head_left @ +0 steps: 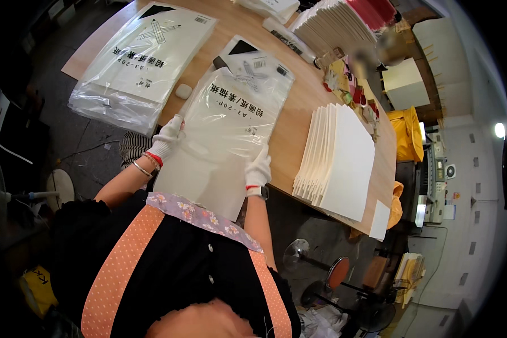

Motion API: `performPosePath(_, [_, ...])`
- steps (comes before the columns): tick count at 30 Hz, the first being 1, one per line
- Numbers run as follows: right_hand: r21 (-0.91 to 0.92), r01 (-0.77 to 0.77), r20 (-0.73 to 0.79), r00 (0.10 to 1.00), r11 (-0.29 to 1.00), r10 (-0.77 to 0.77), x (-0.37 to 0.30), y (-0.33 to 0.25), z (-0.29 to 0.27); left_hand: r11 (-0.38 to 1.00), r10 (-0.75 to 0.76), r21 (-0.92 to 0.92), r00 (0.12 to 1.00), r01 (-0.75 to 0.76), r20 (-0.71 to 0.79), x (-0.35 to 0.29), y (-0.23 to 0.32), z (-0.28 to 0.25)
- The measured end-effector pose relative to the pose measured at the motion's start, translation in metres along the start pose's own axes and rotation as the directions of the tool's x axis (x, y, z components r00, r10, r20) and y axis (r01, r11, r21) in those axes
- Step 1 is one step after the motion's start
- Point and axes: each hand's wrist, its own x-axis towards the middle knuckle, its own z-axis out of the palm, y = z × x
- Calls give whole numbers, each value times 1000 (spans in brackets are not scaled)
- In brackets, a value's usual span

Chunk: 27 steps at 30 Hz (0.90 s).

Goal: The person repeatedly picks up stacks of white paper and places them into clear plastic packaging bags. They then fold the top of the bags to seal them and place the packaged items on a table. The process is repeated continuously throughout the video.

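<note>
My left hand [167,138], in a white knit glove, is closed on the left edge of a clear printed plastic bag [239,104]. The gloved right hand [258,169] grips its right edge. Inside the bag lies a stack of white paper [200,180], whose near end sticks out toward my apron [200,217]. The bag's far end, with a black corner, rests on the table [290,149]. Both thumbs lie on top; most of the fingers are hidden underneath.
Filled plastic bags [135,67] lie in a pile at the left. Fanned stacks of white paper [338,160] stand at the right, with a small white block [183,91] between the bags. More paper stacks [332,28] and a tape dispenser [359,96] sit farther back. A stool [338,272] stands below.
</note>
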Motion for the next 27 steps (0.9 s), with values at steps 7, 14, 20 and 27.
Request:
performPosePath(7, [145, -95, 107, 991, 985, 79, 7, 6, -21, 996, -4, 85, 1000, 2, 19, 14, -7, -11])
performPosePath(14, [215, 14, 7, 1000, 977, -16, -23, 49, 22, 999, -29, -14, 981, 32, 194, -7, 19, -22])
performPosePath(20, [499, 3, -94, 994, 866, 51, -64, 59, 26, 997, -23, -64, 983, 35, 181, -33, 32, -39])
performPosePath(27, [786, 23, -20, 1000, 618, -12, -147, 83, 24, 980, 56, -201, 942, 13, 331, -99, 26, -77])
